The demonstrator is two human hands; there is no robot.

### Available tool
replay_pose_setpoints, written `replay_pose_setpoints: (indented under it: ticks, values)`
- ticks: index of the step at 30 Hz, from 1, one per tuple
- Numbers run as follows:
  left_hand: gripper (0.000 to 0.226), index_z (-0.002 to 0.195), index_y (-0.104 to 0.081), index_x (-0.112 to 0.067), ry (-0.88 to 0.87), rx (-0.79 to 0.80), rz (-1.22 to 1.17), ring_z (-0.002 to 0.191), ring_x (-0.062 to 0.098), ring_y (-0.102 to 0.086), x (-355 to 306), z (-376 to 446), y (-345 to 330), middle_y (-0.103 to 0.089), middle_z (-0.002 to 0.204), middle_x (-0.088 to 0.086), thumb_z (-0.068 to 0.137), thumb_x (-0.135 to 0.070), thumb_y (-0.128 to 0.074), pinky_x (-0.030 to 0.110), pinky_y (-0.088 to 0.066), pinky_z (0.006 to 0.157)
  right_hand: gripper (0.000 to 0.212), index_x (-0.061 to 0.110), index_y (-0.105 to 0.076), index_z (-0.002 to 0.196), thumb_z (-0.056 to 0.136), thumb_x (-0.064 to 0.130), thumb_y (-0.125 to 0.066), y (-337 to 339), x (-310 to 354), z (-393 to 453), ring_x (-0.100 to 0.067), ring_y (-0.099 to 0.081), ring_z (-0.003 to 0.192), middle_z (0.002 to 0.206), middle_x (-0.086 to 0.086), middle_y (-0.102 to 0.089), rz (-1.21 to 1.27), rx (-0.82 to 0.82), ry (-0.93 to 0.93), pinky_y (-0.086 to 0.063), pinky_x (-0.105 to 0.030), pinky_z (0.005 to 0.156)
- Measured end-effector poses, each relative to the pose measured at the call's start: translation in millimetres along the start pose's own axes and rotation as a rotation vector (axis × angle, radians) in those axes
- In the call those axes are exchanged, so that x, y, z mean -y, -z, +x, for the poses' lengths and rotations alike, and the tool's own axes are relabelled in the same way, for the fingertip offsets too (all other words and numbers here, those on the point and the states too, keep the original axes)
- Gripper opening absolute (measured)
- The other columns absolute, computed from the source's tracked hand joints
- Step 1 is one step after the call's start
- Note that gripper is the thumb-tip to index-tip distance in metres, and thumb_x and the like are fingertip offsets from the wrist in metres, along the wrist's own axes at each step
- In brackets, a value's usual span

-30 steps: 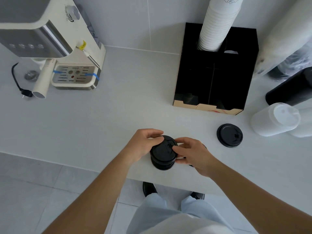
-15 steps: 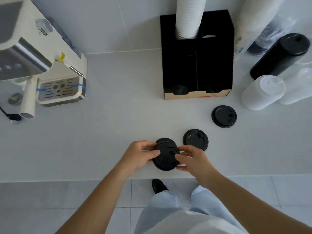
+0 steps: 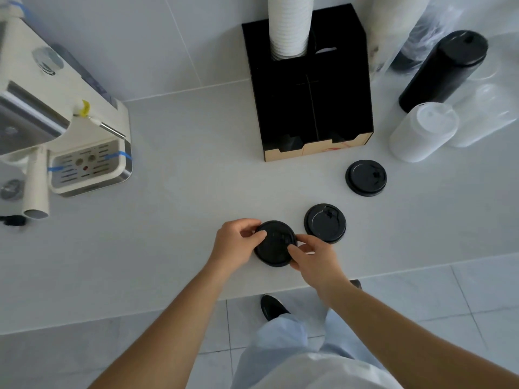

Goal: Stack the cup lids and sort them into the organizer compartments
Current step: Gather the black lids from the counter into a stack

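Observation:
A stack of black cup lids (image 3: 275, 244) sits near the counter's front edge. My left hand (image 3: 234, 244) grips its left rim and my right hand (image 3: 311, 255) grips its right rim. A single black lid (image 3: 325, 223) lies just right of the stack, and another black lid (image 3: 366, 178) lies farther right and back. The black organizer (image 3: 310, 108) stands at the back against the wall, with a tall stack of white paper cups (image 3: 289, 23) in its rear left compartment. Its front compartments are too dark to see into.
A cream espresso machine (image 3: 64, 116) occupies the left side. At the right lie a sleeve of white lids (image 3: 421, 131), a black lid sleeve (image 3: 443, 70) and clear lids in plastic (image 3: 486, 119). The counter edge (image 3: 168, 304) runs just below my hands.
My view has swung upward and right, bringing the second loose lid into sight. Both hands stay on the lid stack, which now rests lower on the counter.

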State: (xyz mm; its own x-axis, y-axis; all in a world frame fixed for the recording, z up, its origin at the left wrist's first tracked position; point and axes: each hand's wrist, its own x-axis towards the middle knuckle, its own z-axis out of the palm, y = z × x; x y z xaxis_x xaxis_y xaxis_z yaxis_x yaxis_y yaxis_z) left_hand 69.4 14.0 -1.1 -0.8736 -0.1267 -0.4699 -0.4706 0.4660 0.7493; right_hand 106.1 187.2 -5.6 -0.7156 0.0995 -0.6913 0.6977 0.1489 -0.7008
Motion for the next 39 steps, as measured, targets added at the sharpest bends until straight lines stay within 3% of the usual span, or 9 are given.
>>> replay_pose_setpoints:
  ticks: [3, 8, 12, 16, 21, 28, 31, 35, 39]
  values:
    - [0.034, 0.113, -0.071, -0.014, 0.019, 0.024, 0.045, 0.087, 0.008, -0.067, -0.4, 2.5, -3.2, -0.073, 0.101, -0.001, 0.08, -0.018, -0.075, 0.017, -0.048, 0.084, 0.015, 0.031, -0.059, 0.105, 0.092, 0.024, -0.063, -1.2, -0.4, -0.2, -0.028, -0.073, 0.088, 0.08, 0.001, -0.069, -0.05, -0.038, 0.009, -0.059, -0.038, 0.078]
    - [0.041, 0.121, -0.067, -0.016, 0.028, 0.059, 0.12, 0.089, 0.01, -0.064, -2.1, 1.5, -5.8, -0.071, 0.109, 0.002, 0.08, -0.021, -0.074, 0.018, -0.045, 0.084, 0.015, 0.024, -0.065, 0.106, 0.091, 0.027, -0.064, -0.4, -2.0, -3.6, -0.022, -0.071, 0.073, 0.081, 0.003, -0.07, -0.112, -0.045, -0.005, -0.057, -0.035, 0.075]
    - [0.023, 0.104, -0.073, -0.017, 0.01, 0.076, 0.207, 0.085, 0.014, -0.061, -5.8, -2.2, -10.3, -0.069, 0.09, 0.001, 0.081, -0.02, -0.071, 0.027, -0.049, 0.083, 0.008, 0.022, -0.071, 0.093, 0.09, 0.022, -0.064, -3.3, 0.5, -2.6, -0.029, -0.075, 0.08, 0.079, 0.0, -0.07, -0.096, -0.049, -0.034, -0.061, -0.044, 0.084]
    - [0.027, 0.108, -0.071, -0.014, 0.014, 0.085, 0.276, 0.092, 0.018, -0.064, -10.8, -1.4, -13.1, -0.072, 0.099, 0.002, 0.082, -0.022, -0.069, 0.023, -0.047, 0.079, 0.024, 0.019, -0.059, 0.112, 0.089, 0.02, -0.067, -4.4, 1.6, 1.1, -0.026, -0.072, 0.076, 0.086, -0.003, -0.067, -0.047, -0.073, -0.072, -0.06, -0.046, 0.084]
    - [0.037, 0.115, -0.067, -0.012, 0.053, 0.09, 0.326, 0.099, 0.02, -0.064, -14.5, -1.1, -15.2, -0.071, 0.108, 0.003, 0.081, -0.026, -0.07, 0.024, -0.048, 0.08, 0.024, 0.015, -0.063, 0.105, 0.086, 0.03, -0.068, -6.8, -1.4, 6.0, -0.029, -0.072, 0.084, 0.085, -0.006, -0.073, -0.224, -0.075, -0.049, -0.059, -0.048, 0.085]
    - [0.031, 0.107, -0.07, -0.013, 0.116, 0.076, 0.26, 0.085, 0.014, -0.061, -4.2, -7.0, -14.0, -0.07, 0.096, 0.0, 0.079, -0.024, -0.073, 0.023, -0.045, 0.074, 0.008, 0.015, -0.062, 0.085, 0.083, 0.018, -0.069, -9.0, -7.6, 0.9, -0.033, -0.072, 0.077, 0.079, -0.011, -0.072, -0.124, -0.048, -0.141, -0.06, -0.052, 0.083]
    - [0.028, 0.104, -0.072, -0.014, 0.164, 0.123, 0.161, 0.088, 0.018, -0.066, -18.0, 1.8, -19.7, -0.07, 0.092, -0.001, 0.077, -0.023, -0.074, 0.031, -0.055, 0.079, 0.012, -0.002, -0.068, 0.095, 0.086, 0.005, -0.065, 5.9, 3.0, 4.1, -0.028, -0.061, 0.068, 0.077, -0.016, -0.064, 0.021, -0.055, -0.199, -0.059, -0.051, 0.085]
    - [0.019, 0.095, -0.072, -0.011, 0.282, 0.153, -0.021, 0.092, 0.024, -0.07, -16.9, -0.1, -14.7, -0.074, 0.097, 0.006, 0.077, -0.016, -0.075, 0.047, -0.06, 0.081, 0.017, 0.004, -0.068, 0.103, 0.086, 0.005, -0.067, 14.3, 8.7, -2.9, -0.023, -0.063, 0.066, 0.086, -0.014, -0.068, 0.061, -0.025, -0.178, -0.063, -0.038, 0.076]
    - [0.013, 0.093, -0.068, -0.011, 0.347, 0.177, -0.238, 0.096, 0.025, -0.068, -11.0, -12.5, -10.6, -0.071, 0.103, 0.011, 0.082, -0.009, -0.073, 0.039, -0.061, 0.071, 0.021, 0.01, -0.069, 0.106, 0.085, 0.011, -0.069, 22.8, 8.6, -9.5, -0.02, -0.066, 0.07, 0.096, -0.01, -0.074, 0.013, 0.009, -0.106, -0.062, -0.033, 0.074]
